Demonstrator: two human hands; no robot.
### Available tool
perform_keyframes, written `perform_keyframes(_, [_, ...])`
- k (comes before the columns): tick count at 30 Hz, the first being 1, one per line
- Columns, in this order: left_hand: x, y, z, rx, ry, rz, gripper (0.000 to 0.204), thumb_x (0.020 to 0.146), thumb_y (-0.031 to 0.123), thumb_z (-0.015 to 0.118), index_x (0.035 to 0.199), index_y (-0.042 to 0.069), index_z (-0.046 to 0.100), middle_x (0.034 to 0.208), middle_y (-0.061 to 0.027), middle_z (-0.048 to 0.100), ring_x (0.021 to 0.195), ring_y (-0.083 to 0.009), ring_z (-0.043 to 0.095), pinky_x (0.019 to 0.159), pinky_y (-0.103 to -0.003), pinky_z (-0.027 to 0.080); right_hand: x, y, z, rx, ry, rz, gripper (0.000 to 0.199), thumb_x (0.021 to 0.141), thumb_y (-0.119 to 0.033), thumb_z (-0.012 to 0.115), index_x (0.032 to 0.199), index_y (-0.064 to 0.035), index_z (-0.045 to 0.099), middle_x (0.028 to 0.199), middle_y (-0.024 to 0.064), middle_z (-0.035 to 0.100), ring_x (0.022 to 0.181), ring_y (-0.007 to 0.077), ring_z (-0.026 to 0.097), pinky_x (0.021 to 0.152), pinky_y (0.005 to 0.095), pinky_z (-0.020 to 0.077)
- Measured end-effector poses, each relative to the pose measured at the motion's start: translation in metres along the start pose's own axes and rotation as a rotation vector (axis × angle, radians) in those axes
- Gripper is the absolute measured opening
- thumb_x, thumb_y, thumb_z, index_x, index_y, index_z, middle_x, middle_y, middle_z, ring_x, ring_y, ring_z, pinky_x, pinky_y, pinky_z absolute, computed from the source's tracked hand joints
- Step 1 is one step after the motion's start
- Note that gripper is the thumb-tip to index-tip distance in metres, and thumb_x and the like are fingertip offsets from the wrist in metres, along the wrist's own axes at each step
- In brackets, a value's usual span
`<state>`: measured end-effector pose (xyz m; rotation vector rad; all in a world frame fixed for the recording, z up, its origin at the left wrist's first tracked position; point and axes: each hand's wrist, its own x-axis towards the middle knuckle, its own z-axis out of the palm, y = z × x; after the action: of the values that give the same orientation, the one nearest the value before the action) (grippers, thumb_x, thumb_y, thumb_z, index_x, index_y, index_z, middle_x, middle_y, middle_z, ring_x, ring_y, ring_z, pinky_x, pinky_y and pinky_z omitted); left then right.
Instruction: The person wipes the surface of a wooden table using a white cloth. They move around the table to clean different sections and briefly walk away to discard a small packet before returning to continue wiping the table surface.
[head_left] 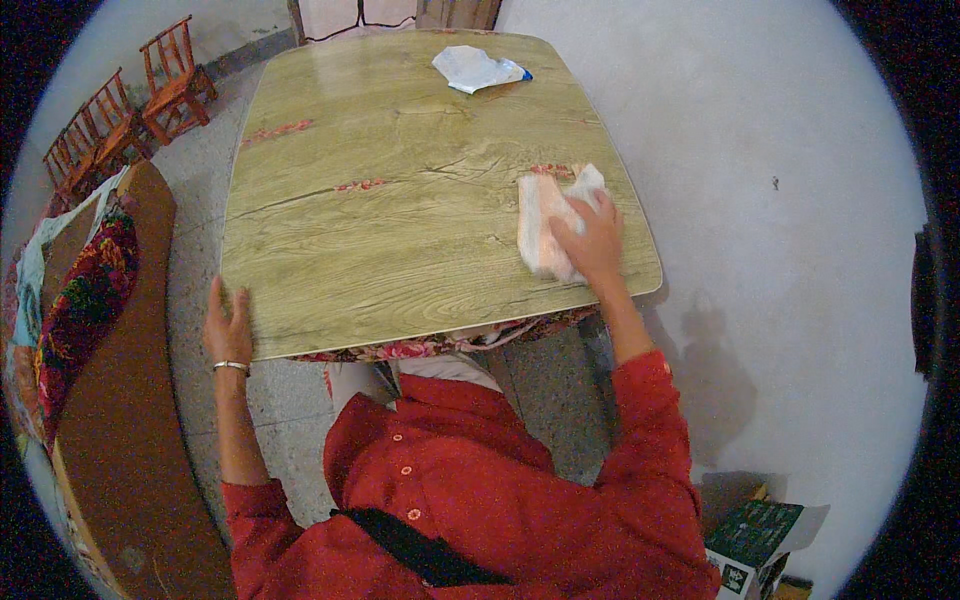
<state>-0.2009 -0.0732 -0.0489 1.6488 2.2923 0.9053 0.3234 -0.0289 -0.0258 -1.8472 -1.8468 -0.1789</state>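
My right hand (597, 243) presses on a bunched white and pale pink cloth (541, 222), its fingers bent over the cloth's right part. The cloth lies against the wood-patterned table top (400, 255) near the right front corner. At the table's left front edge rests my left hand (228, 325), a bracelet on its wrist; the thumb and fingers are apart and hold nothing that I can see. A crumpled white and blue plastic packet (480, 70) lies toward the far right of the table.
Small wooden chairs (172, 85) stand along the far left wall. A brown couch (125, 430) with a colourful floral cloth (92, 285) runs along my left. White wall (770, 220) borders the table's right side. Patterned fabric (400, 350) hangs under the front edge. A box (755, 545) sits lower right.
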Motion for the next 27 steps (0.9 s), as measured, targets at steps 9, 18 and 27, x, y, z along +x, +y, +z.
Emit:
perform_keyframes(9, [0.006, -0.002, 0.001, -0.036, -0.063, 0.036, 0.055, 0.089, 0.029, 0.056, 0.132, -0.001, 0.039, 0.132, -0.0195, 0.045, 0.12, -0.0292, 0.047, 0.099, -0.035, 0.038, 0.0, -0.096, 0.038, 0.313, -0.087, -0.33, 0.04, 0.07, -0.037, 0.068, 0.103, -0.0134, 0.067, 0.122, 0.0167, 0.05, 0.116, 0.0347, 0.043, 0.096, 0.0456, 0.0356])
perform_keyframes(18, [0.0, -0.005, -0.003, -0.071, -0.045, -0.002, 0.055, 0.088, 0.033, 0.056, 0.132, 0.002, 0.042, 0.13, -0.0196, 0.048, 0.119, -0.0304, 0.048, 0.097, -0.035, 0.038, -0.056, 0.043, -0.034, 0.075, -0.002, -0.038, 0.037, 0.071, -0.026, 0.07, 0.102, -0.007, 0.066, 0.117, 0.0164, 0.056, 0.108, 0.035, 0.052, 0.093, 0.0423, 0.0403])
perform_keyframes(27, [0.003, 0.008, -0.004, -0.035, -0.025, 0.024, 0.056, 0.087, 0.033, 0.057, 0.131, 0.002, 0.042, 0.129, -0.0195, 0.049, 0.12, -0.0299, 0.048, 0.098, -0.035, 0.037, 0.0, 0.028, 0.006, 0.078, -0.027, -0.06, 0.04, 0.072, -0.029, 0.067, 0.107, -0.0082, 0.064, 0.122, 0.0204, 0.052, 0.11, 0.0356, 0.05, 0.095, 0.0432, 0.038])
